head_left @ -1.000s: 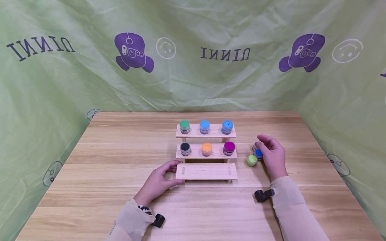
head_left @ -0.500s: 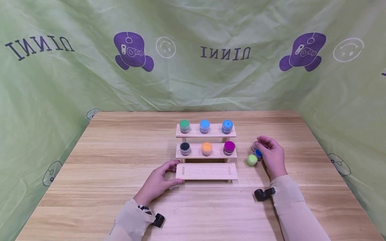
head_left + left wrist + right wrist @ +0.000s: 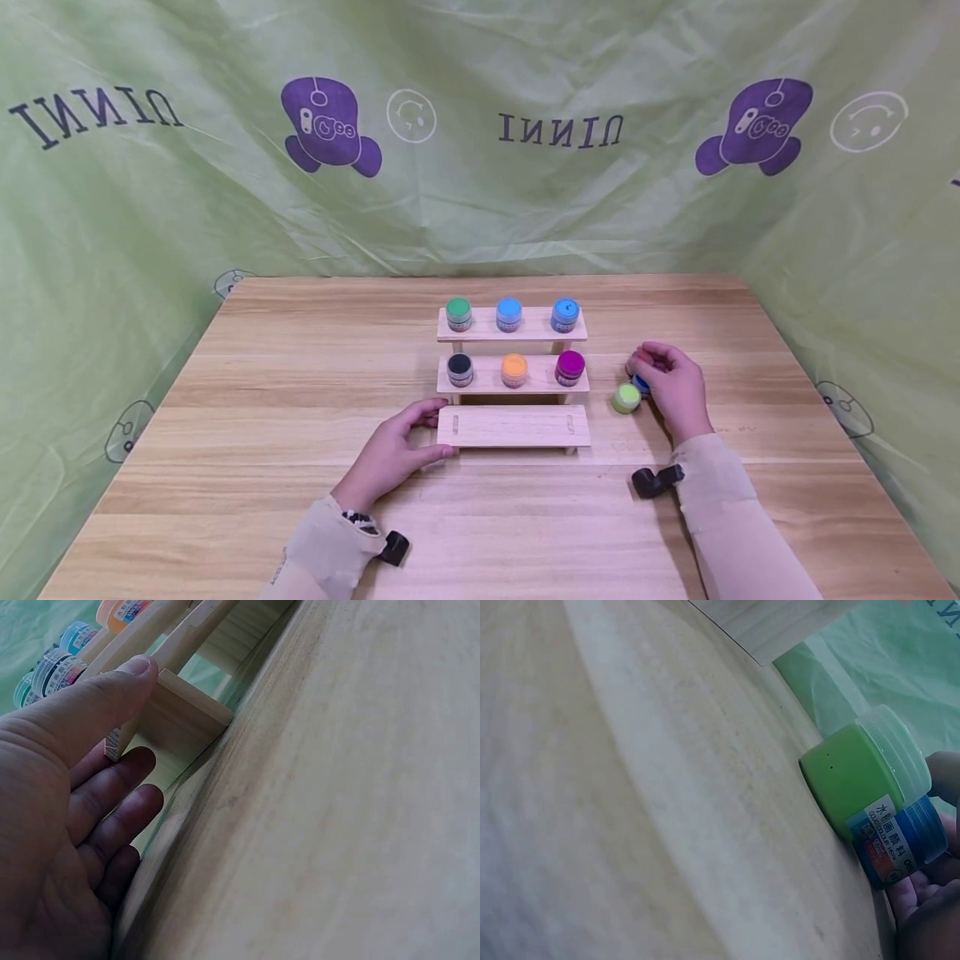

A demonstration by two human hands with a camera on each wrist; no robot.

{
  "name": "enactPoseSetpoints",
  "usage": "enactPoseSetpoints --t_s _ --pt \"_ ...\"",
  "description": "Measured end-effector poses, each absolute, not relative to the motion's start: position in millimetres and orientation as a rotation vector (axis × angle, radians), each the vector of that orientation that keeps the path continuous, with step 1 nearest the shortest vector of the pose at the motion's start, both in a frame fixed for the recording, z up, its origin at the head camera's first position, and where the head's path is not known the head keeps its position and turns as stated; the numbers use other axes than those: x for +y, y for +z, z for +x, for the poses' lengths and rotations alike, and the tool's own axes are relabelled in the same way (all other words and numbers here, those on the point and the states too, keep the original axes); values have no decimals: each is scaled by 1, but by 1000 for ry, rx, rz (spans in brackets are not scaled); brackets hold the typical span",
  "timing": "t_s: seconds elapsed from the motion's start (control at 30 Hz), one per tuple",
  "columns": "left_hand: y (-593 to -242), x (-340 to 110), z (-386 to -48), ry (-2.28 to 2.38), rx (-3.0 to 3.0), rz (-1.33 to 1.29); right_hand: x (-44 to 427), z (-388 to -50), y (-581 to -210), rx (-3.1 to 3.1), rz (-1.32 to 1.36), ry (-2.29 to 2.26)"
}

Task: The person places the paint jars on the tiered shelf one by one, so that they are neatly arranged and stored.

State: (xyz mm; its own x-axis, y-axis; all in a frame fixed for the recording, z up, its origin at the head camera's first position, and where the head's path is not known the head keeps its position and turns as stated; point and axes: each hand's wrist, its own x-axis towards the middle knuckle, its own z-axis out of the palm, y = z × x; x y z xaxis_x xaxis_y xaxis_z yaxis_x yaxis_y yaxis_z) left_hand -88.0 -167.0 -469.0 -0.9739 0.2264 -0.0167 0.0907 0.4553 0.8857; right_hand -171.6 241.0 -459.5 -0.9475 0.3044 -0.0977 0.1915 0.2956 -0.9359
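Observation:
In the head view my left hand (image 3: 392, 454) holds the left end of the lowest shelf of a stepped wooden rack (image 3: 513, 427). The left wrist view has the thumb on the board's edge and fingers curled below its end. At the rack's right, my right hand (image 3: 677, 390) has thumb and fingers curled round a reddish paint jar (image 3: 631, 365), mostly covered by the hand. A blue paint jar (image 3: 900, 844) sits beneath the hand, partly hidden in the head view. Touching it in the right wrist view is a light-green paint jar (image 3: 853, 776).
Green, light-blue and blue paint jars (image 3: 508, 315) stand on the top shelf. Black, orange and purple jars (image 3: 514, 371) are on the middle shelf. The wooden table (image 3: 300, 358) ends at a green printed curtain (image 3: 480, 200) behind and at both sides.
My right hand has shifted slightly left and covers more of the blue jar; a bit of red now shows between thumb and fingers. The left hand keeps its place on the rack.

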Motion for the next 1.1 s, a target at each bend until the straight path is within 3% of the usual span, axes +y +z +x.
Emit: enactPoseSetpoints --t_s 1.1 --pt "-468 -167 -88 1563 2554 275 245 -168 -461 -2512 -562 1640"
